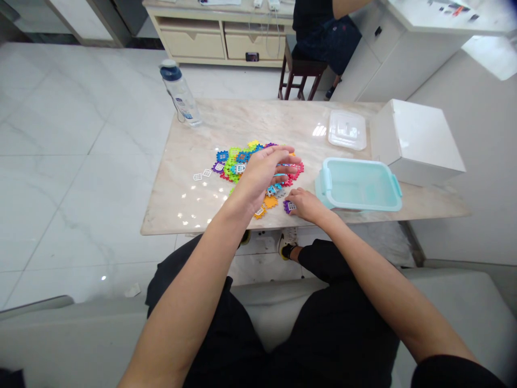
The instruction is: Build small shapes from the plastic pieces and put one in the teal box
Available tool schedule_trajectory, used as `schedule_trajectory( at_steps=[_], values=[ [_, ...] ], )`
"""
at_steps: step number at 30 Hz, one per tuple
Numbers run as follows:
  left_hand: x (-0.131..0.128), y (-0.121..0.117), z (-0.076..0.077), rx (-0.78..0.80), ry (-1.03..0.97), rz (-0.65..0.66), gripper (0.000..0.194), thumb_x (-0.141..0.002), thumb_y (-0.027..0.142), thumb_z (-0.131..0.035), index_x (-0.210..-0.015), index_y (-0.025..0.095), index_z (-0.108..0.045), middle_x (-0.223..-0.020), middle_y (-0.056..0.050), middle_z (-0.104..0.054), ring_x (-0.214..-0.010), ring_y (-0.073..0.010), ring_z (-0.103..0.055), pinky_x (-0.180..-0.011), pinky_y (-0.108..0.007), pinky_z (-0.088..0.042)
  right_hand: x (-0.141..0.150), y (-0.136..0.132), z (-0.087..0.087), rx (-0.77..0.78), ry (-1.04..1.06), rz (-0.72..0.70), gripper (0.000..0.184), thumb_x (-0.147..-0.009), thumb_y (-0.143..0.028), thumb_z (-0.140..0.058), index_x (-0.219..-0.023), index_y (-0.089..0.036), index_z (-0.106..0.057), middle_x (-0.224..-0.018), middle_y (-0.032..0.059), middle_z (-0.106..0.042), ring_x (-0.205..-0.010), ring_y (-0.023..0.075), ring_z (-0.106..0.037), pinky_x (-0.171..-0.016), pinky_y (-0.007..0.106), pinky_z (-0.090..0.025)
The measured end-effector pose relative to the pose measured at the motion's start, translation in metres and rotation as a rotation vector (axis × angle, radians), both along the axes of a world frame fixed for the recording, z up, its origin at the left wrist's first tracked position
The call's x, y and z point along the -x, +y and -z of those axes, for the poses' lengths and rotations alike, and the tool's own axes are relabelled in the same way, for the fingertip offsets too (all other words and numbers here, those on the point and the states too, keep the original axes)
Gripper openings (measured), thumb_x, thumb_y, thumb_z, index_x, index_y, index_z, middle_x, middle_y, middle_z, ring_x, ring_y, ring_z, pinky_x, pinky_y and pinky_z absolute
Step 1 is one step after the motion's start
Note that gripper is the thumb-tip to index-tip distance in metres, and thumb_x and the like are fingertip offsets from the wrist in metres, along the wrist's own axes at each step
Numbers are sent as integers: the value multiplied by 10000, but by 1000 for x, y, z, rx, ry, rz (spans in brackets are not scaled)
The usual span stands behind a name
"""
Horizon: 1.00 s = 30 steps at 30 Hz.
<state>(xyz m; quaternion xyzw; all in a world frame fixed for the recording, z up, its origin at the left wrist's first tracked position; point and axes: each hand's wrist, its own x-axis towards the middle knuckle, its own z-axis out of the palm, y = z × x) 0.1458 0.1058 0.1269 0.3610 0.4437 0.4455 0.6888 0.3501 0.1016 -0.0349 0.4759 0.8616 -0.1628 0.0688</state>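
1. Left hand [262,175]: held over the pile of coloured plastic puzzle pieces [242,161], arched, with the fingers [285,156] spread and extended across the pile. No piece was seen pinched; contact with the pile could not be confirmed from this view.
2. Right hand [307,206]: placed at the near edge of the pile, with the fingers [294,196] close together and the tips on a purple piece [289,206]. Whether that piece was pinched could not be told.
3. Pile location: centre of the marble surface [181,205], between the person and the far edge. Two white pieces [202,175] lay apart on the left, and an orange piece [270,201] lay just beside the right hand.
4. Handling: in this inspector's judgement, fingertip contact at the pile's edge was sound practice, as it disturbed few neighbouring pieces.
5. Nearby: an open aqua plastic box [357,186] stood just right of the right hand, with a clear lid [347,129] beyond it — a white box [416,140] stood further right, and a water bottle [180,94] lay at the far left corner.
6. Background: a co-worker [323,37] sat on a stool [302,75], well apart.
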Motion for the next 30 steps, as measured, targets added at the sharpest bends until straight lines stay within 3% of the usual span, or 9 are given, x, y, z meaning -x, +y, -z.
schedule_trajectory(
  at_steps=[16, 30],
  values=[
    [0, 1, 1, 22, -49, -1, 157, -954, 238, -714, -1086, 168, -764, -1044, -108, -833, -806, -147, -753, -695, -253, -560, 2, 4, 9, 10, 14, -15, 386, -914, -226, -875, -1284, -149, -798, -1257, 160, -729, -1208, 329, -642, -1082, 404, -503],
    [5, -1, -6, 31, -22, -7, 140, -971, 207, -688, -1079, 158, -762, -983, -92, -834, -718, -112, -731, -638, -196, -547, 12, 4, -12, 11, -11, 7, 373, -870, -224, -913, -1231, -177, -832, -1292, 160, -754, -1266, 337, -665, -1067, 394, -533]
  ],
)
